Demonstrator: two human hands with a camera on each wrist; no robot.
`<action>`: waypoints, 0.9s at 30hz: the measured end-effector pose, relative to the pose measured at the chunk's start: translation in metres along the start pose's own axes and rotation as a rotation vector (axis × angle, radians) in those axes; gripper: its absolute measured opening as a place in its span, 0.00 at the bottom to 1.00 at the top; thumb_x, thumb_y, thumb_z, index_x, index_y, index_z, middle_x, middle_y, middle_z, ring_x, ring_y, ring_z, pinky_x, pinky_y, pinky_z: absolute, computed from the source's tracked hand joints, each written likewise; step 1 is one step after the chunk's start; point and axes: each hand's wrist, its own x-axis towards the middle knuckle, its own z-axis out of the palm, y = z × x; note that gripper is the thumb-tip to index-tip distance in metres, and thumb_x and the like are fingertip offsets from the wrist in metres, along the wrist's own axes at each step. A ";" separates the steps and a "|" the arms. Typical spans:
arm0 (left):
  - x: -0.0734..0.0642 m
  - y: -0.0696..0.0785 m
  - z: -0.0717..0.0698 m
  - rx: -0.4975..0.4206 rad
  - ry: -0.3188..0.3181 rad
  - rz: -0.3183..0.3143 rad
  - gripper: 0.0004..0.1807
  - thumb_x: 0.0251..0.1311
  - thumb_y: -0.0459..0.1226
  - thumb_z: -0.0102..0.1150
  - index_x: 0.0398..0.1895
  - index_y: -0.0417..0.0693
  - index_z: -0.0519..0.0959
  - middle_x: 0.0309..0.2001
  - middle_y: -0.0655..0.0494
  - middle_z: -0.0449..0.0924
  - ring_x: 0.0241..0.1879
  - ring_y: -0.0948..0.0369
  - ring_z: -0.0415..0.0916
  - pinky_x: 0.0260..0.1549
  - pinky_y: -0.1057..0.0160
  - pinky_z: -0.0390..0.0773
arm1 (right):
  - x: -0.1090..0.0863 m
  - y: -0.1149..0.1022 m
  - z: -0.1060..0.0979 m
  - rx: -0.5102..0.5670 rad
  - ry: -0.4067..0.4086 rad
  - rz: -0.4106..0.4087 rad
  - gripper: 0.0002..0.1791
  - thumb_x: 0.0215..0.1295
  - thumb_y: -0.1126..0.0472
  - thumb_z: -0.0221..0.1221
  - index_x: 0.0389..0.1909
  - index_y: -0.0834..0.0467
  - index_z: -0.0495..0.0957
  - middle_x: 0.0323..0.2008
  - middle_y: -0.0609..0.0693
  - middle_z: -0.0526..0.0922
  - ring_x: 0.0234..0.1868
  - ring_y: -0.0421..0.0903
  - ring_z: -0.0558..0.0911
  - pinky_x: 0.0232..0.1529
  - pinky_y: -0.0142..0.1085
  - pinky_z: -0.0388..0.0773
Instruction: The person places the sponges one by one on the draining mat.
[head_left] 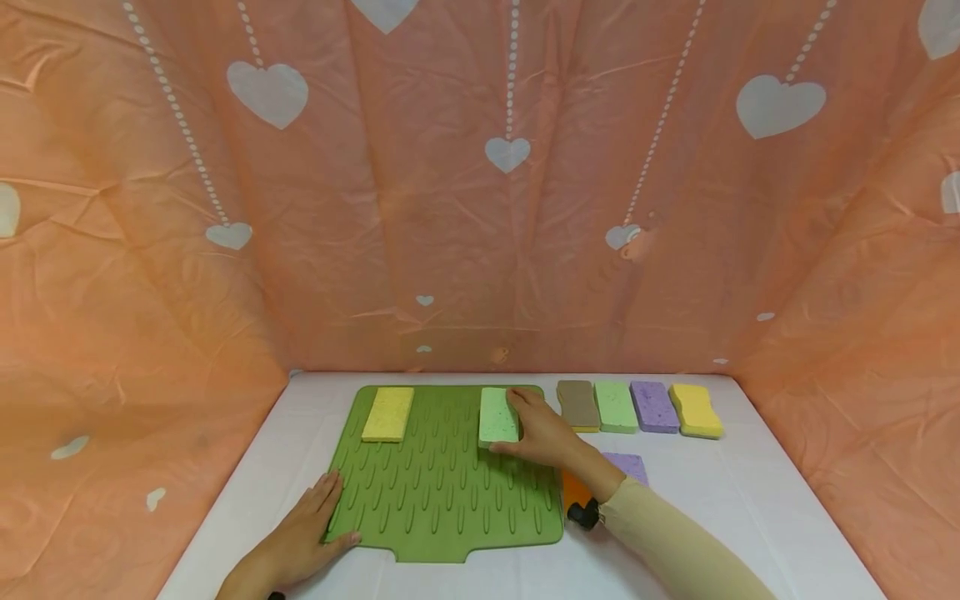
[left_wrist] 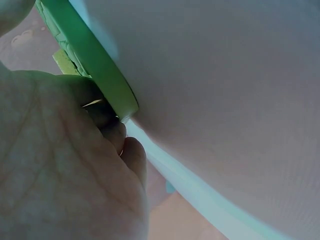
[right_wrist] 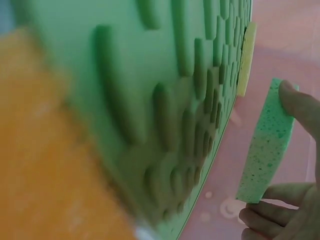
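Observation:
In the head view a green ridged drying mat [head_left: 450,533] lies on the white table. My right hand [head_left: 543,429] grips a light green sponge [head_left: 497,414] by its ends, over the mat's right half. The right wrist view shows the sponge [right_wrist: 265,145] raised off the mat [right_wrist: 150,55], thumb at one end and fingers at the other. A yellow sponge [head_left: 387,414] lies on the mat's back left. My left hand [head_left: 303,525] rests at the mat's left edge, its fingers along the side and its thumb near the front edge.
Right of the mat, a row holds a brown sponge [head_left: 578,405], a light green sponge [head_left: 616,407], a purple sponge [head_left: 655,407] and a yellow sponge [head_left: 696,410]. Nearer, another purple sponge [head_left: 628,467] and an orange item [head_left: 576,490] are partly hidden by my right arm. A heart-patterned curtain [head_left: 450,250] surrounds the table.

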 end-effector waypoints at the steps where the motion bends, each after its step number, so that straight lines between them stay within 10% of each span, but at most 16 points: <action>1: 0.000 -0.001 0.000 -0.001 0.002 0.001 0.55 0.69 0.57 0.67 0.78 0.20 0.58 0.80 0.23 0.54 0.81 0.29 0.48 0.61 0.86 0.18 | 0.002 -0.002 0.001 0.002 -0.004 0.002 0.61 0.64 0.33 0.72 0.83 0.67 0.58 0.82 0.66 0.60 0.81 0.64 0.63 0.75 0.58 0.69; 27: 0.000 0.004 -0.003 0.021 -0.017 -0.008 0.55 0.69 0.58 0.67 0.79 0.21 0.59 0.81 0.25 0.54 0.81 0.30 0.49 0.61 0.87 0.19 | 0.043 -0.046 0.032 -0.064 -0.040 -0.028 0.61 0.64 0.32 0.72 0.81 0.70 0.59 0.80 0.68 0.64 0.80 0.62 0.65 0.77 0.54 0.68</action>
